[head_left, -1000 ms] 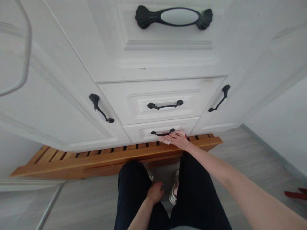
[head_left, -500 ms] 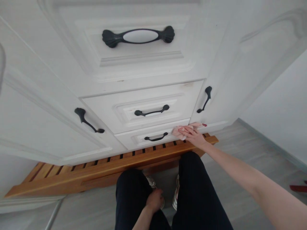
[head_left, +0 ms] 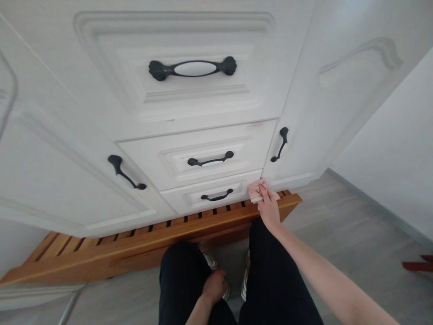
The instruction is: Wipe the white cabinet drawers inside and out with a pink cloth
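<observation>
A crumpled pink cloth [head_left: 255, 191] is held under the fingers of my right hand [head_left: 269, 210]. The hand presses it against the right end of the bottom drawer [head_left: 189, 198], close to the seam with the right cabinet door [head_left: 304, 135]. Just left of the cloth is the drawer's dark handle [head_left: 217, 196]. My left hand [head_left: 215, 287] rests at the inner side of my left knee, away from the cabinet; its fingers are dim and mostly hidden.
A slatted wooden bench [head_left: 149, 241] runs along the cabinet's base, right before my knees. Dark handles stick out from the upper drawer [head_left: 192, 68], middle drawer [head_left: 210, 159], left door [head_left: 126, 174] and right door [head_left: 279, 144]. A wall [head_left: 389, 171] stands at the right. Dark red legs [head_left: 417, 266] show at the right edge.
My right hand has turned more upright and the cloth is bunched differently, no longer trailing to the right. The view has shifted slightly. My left hand stays by my knee.
</observation>
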Tool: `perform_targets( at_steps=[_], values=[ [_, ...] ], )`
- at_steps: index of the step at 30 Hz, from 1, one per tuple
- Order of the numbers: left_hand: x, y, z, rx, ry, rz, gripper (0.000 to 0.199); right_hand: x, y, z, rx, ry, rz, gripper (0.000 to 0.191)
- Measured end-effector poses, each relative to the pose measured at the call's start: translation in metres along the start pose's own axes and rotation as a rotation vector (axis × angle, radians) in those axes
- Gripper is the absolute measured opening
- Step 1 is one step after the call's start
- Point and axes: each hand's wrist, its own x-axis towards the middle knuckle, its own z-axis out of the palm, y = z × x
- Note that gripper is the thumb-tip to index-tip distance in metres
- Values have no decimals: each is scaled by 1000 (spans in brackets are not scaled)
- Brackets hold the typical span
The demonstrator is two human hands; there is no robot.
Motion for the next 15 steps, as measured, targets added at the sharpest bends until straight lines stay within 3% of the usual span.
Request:
perform_targets(
  at_steps=[2, 4, 6, 8, 12, 15],
  values=[
    [-4, 1, -1, -55, 61, 1, 29, -29, -13, -1, 287, -79, 132, 51],
    [-6, 6, -4, -139, 136, 27, 43, -53, -28, -9, 625, -151, 372, 55],
    [-7, 16, -8, -246, 252, 69, 53, -70, -45, -24, 1005, -229, 634, 61],
    [-7, 32, -14, -373, 391, 119, 55, -79, -63, -44, 1360, -324, 789, 69],
    [-24, 70, -31, -650, 559, 195, 51, -79, -92, -80, 1716, -542, 850, 72],
    [-59, 94, -48, -1015, 477, 275, 58, -75, -109, -95, 1808, -647, 840, 74]
  ],
)
